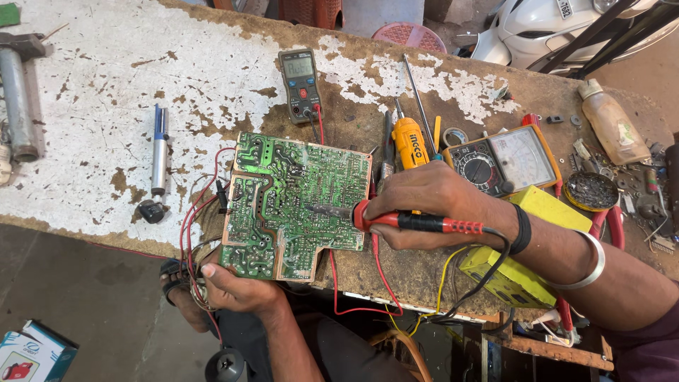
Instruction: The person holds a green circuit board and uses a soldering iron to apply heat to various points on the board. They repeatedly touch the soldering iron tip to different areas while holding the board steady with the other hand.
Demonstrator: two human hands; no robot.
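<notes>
A green circuit board (293, 205) lies solder side up at the near edge of a worn workbench (106, 85). My left hand (237, 283) grips the board's near left corner from below, thumb on top. My right hand (424, 201) holds a red-handled soldering iron (417, 221) like a pen. Its metal tip rests on the right part of the board. A black cord runs from the iron's handle past my wrist and off the bench edge. Red wires (194, 212) trail from the board's left side.
A digital multimeter (300, 83) sits behind the board with leads attached. An orange screwdriver (409, 141), an analogue meter (506, 161), a yellow box (516, 276), a tin of solder scraps (591, 191) and a plastic bottle (612, 122) lie right. A desoldering pump (160, 148) lies left.
</notes>
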